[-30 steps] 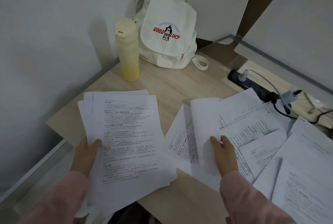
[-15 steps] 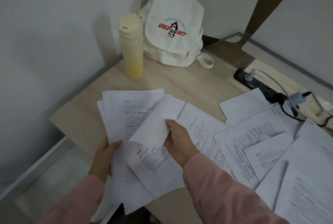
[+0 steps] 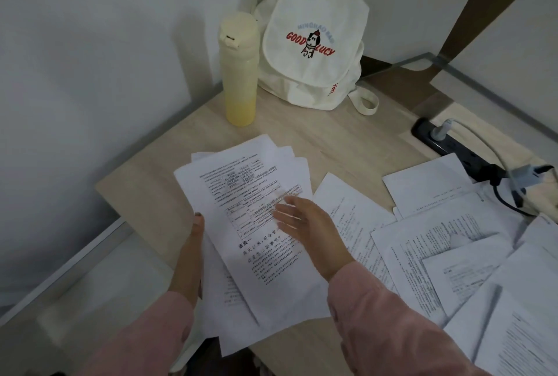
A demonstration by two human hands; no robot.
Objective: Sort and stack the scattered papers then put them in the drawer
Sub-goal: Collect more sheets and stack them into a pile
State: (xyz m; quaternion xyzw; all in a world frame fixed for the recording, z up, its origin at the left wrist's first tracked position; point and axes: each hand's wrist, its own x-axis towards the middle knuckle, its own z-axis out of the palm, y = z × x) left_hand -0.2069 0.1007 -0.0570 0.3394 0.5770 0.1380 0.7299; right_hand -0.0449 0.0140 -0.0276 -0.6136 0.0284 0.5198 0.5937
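Since half a second ago the curled sheet has come to lie flat on top of the stack of papers [image 3: 256, 254], and the right hand [image 3: 305, 221] now rests on it with fingers straight, their tips blurred. The stack's long axis runs away from the person towards the bottle [image 3: 240, 73], printed head far, near end overhanging the tabletop [image 3: 347, 140] edge. The left hand [image 3: 188, 254] grips the stack's left edge, thumb on top, fingers hidden beneath. Lower sheets show only as fanned corners. More scattered papers [image 3: 437, 254] lie to the right, cut off by the frame, near a power strip [image 3: 444, 146]. A white bag [image 3: 314, 67] stands just beside the bottle.
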